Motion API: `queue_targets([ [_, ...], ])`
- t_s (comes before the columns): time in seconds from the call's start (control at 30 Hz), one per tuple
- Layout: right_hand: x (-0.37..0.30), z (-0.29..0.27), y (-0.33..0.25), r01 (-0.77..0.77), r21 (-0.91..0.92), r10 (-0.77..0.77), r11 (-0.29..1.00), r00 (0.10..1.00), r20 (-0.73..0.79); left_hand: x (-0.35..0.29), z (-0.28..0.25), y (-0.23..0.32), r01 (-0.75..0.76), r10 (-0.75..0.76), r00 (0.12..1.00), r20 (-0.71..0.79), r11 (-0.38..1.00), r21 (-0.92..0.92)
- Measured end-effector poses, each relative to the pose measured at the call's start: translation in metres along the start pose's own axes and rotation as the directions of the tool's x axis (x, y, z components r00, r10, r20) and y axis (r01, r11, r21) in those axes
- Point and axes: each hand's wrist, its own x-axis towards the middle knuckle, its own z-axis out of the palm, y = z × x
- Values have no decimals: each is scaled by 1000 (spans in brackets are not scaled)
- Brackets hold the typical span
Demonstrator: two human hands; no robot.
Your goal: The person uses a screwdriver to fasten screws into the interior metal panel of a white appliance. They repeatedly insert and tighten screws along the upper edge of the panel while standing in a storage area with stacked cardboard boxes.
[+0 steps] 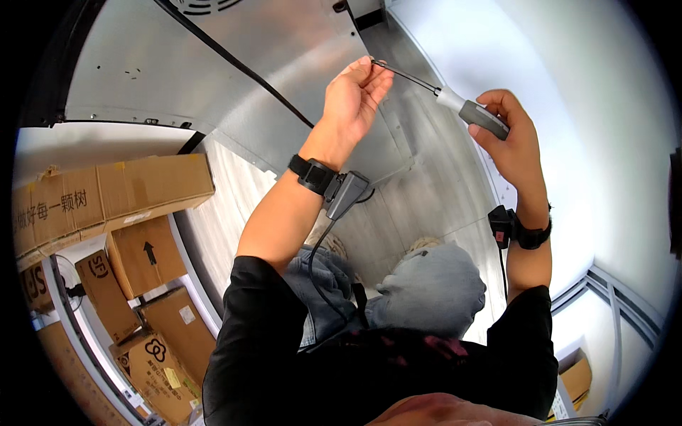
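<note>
A screwdriver (450, 99) with a grey and white handle and a thin metal shaft is held up in front of me. My right hand (513, 135) is closed round the handle's end. My left hand (355, 96) pinches with thumb and forefinger at the shaft's tip, and whatever sits between those fingertips is too small to make out. Behind the left hand stands a large bare metal panel (241, 113), the side of a big appliance, with small holes and slots. A black cable (241, 67) runs down across it and passes behind my left forearm.
Several cardboard boxes (153, 255) stand on a rack at the left, and a long carton (149, 188) lies above them. A white wall-like surface (568, 128) rises at the right, close to my right hand. Below my hands lies a grey wood-look floor (387, 213).
</note>
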Motion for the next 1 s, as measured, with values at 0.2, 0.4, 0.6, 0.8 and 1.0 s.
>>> queue_targets([
  [0.2,7,-5,-73,-10,-152,13,988,1000,19,0,8,27,47,-46,999,6,997,-56],
  [0.4,2,22,-84,-149,-97,147,984,989,-27,5,-7,28,92,-90,995,-36,994,59],
  [0.6,-14,58,-73,-370,165,387,914,918,-87,21,-17,26,7,-13,1000,22,966,260],
  [0.8,-17,78,-54,-302,225,337,926,931,-138,29,-19,27,-18,15,1000,12,955,297],
  [1.0,-20,97,-44,-266,293,324,918,930,-170,31,-12,25,-42,53,998,-32,959,280],
])
